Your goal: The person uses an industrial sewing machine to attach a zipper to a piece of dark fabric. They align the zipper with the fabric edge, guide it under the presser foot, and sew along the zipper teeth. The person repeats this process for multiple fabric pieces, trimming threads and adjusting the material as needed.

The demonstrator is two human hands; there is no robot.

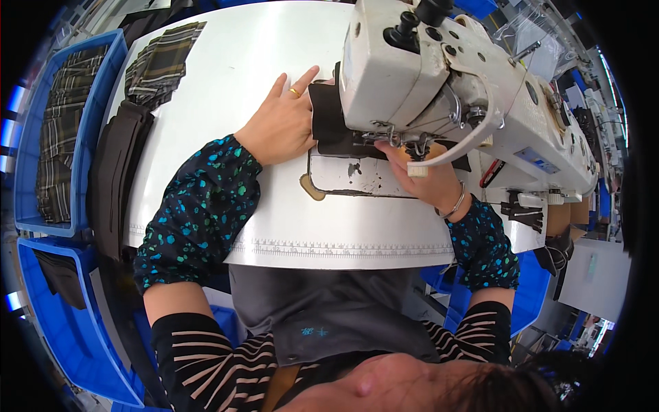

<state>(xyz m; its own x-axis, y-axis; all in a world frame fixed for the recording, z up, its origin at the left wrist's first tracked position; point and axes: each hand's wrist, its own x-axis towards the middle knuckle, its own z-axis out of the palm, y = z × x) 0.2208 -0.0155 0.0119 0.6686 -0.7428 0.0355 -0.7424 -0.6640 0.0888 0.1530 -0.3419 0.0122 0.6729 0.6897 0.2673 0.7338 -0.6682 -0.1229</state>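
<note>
A dark brown cloth piece (331, 123) lies under the head of a white sewing machine (384, 75), running beneath its presser foot (374, 137). My left hand (283, 122) rests palm down beside the cloth's left edge, with fingers stretched out and a ring on one of them. Its inner side touches the cloth. My right hand (432, 182) reaches in close to the needle area from the right. Its visible fingertips press together at the cloth's near edge, while the machine hides the other fingers.
Plaid cloth pieces (165, 58) and a dark folded stack (118, 175) lie at the table's left side. Farther left stand a blue bin (88, 117) of plaid cloth and a lower blue bin (75, 329). A measuring tape (329, 250) runs along the front edge.
</note>
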